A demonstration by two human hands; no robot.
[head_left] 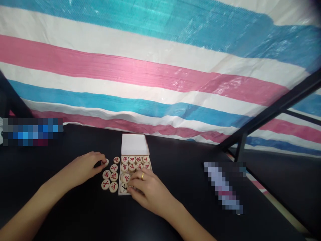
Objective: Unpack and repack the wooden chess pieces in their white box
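Note:
Round pale Chinese chess pieces with red characters lie in a loose cluster left of an open white box. At the top of that cluster, the thumb and fingers of my left hand pinch one Chinese chess piece. My right hand, with a gold ring, reaches over the box's lower right part. Its thumb and fingertips close around a piece mostly hidden beneath them. Rows of pieces fill the box's upper part; a piece with a black character shows at the lower left.
The box's lid is folded back behind it on the black table. Blurred items lie at the left and right. A striped plastic sheet hangs behind, with a dark metal frame at the right.

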